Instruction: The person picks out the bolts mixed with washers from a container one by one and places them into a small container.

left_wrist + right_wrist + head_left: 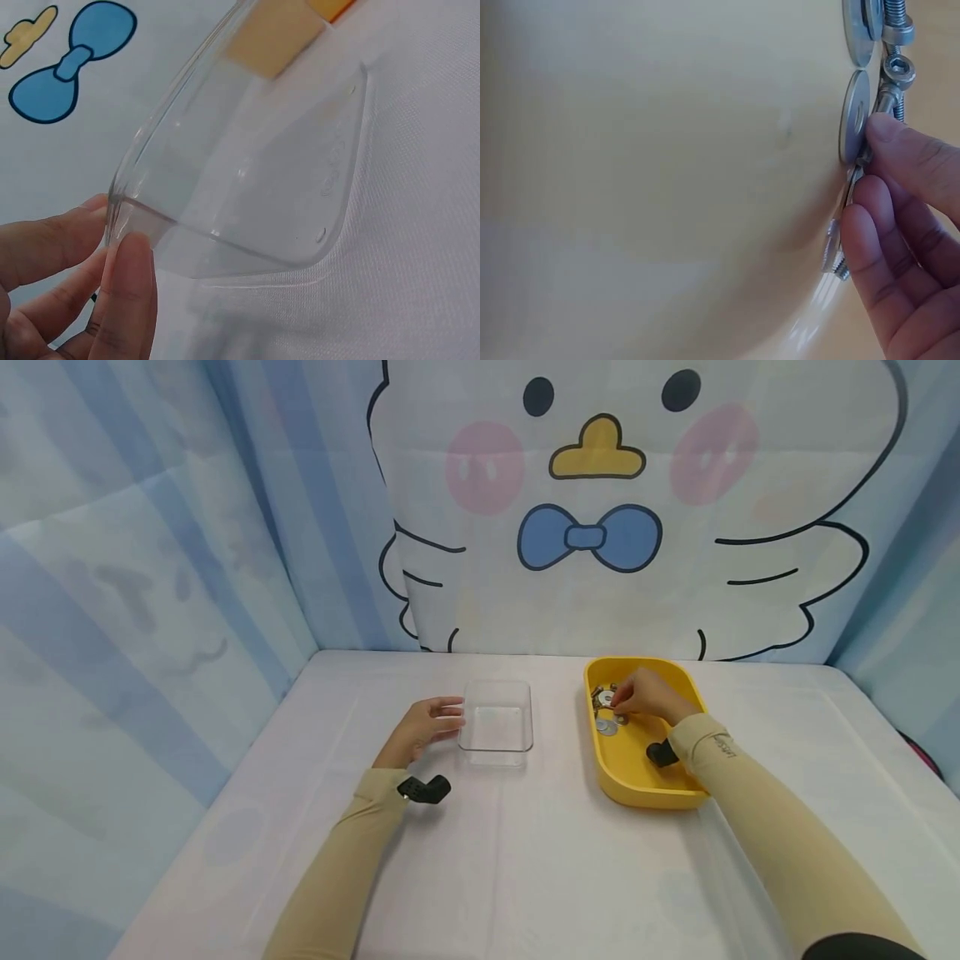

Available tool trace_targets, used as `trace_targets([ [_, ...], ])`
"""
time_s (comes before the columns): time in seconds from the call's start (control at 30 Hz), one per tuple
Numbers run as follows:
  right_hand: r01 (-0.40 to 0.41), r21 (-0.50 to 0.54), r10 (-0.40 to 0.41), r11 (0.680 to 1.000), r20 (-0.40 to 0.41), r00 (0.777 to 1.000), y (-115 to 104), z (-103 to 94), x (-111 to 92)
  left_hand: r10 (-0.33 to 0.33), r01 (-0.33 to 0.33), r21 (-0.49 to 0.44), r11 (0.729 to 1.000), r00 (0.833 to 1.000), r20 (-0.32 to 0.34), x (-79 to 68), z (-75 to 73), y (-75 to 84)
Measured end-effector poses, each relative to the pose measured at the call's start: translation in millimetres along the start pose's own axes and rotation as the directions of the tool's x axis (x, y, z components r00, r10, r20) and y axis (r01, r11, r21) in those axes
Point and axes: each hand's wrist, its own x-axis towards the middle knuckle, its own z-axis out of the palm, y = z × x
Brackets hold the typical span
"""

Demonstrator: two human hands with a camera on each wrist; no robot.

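A clear plastic box [496,718] stands on the table, and my left hand [429,727] touches its left side with fairly straight fingers. In the left wrist view, the fingers [127,292] lie against a corner of the box near its rim. My right hand [649,695] reaches into a yellow tray [630,789], thumb and fingertips down among small metal parts. The right wrist view shows flat washers [853,118], a socket-head bolt [898,69] and other metal pieces by the thumb [919,154]. Whether the fingertips pinch a piece is hidden.
The yellow tray stands to the right of the box, on a white-covered table [495,868]. Patterned cloth [600,602] hangs behind the table, with more cloth [135,652] at the left. Black wrist straps [424,789] are on the sleeves.
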Motion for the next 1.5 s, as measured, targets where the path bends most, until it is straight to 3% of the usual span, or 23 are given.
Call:
trace_targets([
  [0.83, 0.007, -0.077, -0.007, 0.997, -0.002, 1.0, 3.8, 7.0, 4.3, -0.004, 0.004, -0.015, 1.0, 1.0, 0.003, 1.4, 0.7, -1.7],
  [1.5, 0.064, -0.044, -0.064, 0.997, -0.016, 0.998, 5.6, 9.4, 5.0, -0.005, 0.005, -0.011, 1.0, 1.0, -0.004, 0.9, 0.2, -0.9],
])
